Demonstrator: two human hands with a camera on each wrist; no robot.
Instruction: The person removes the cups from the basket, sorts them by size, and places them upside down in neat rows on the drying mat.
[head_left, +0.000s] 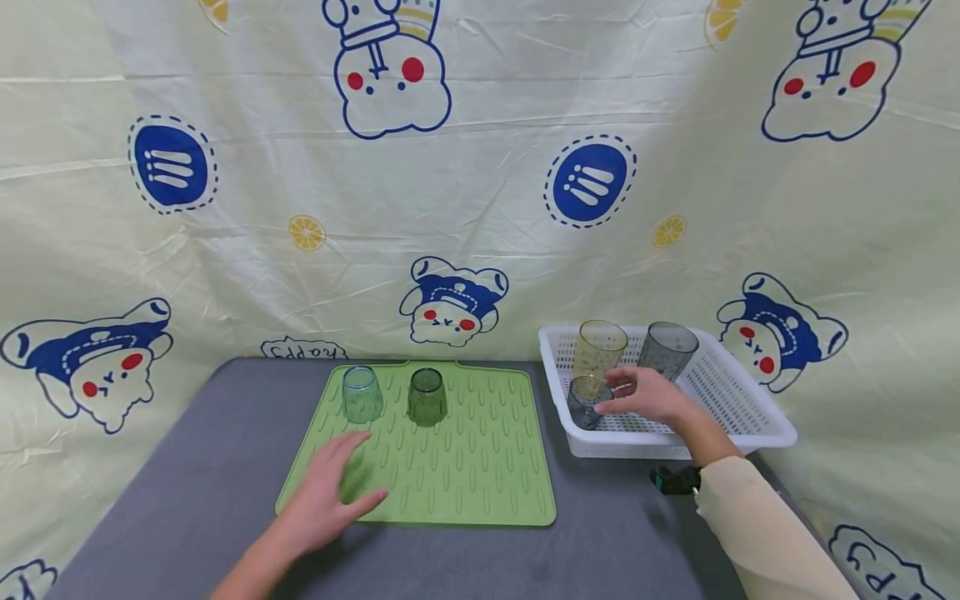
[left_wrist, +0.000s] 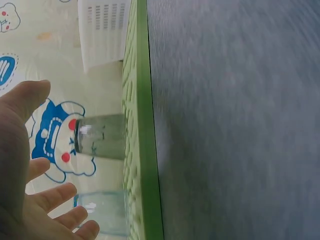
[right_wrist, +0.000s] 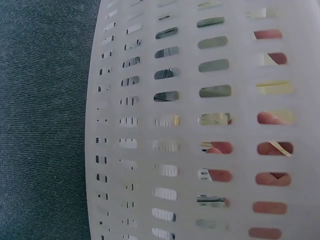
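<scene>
My right hand (head_left: 647, 394) reaches into the white plastic basket (head_left: 678, 452), thumb and fingertips right at the right side of a small grey glass (head_left: 587, 404). Whether they grip that glass I cannot tell. Behind it stand a tall amber glass (head_left: 600, 348) and a tall grey glass (head_left: 666, 350). Over the front left of the green drying mat (head_left: 480, 467), my left hand (head_left: 318, 496) hovers with spread fingers, holding nothing. A pale blue-green glass (head_left: 362, 396) and a dark green glass (head_left: 427, 397) rest upside down at the mat's back, beyond the left hand.
Mat and basket share a grey cloth-covered table (head_left: 180, 492), the basket at the right. A printed curtain (head_left: 495, 183) hangs close behind them. In the right wrist view, the basket's slotted wall (right_wrist: 185, 135) fills most of the picture and partly hides the fingers.
</scene>
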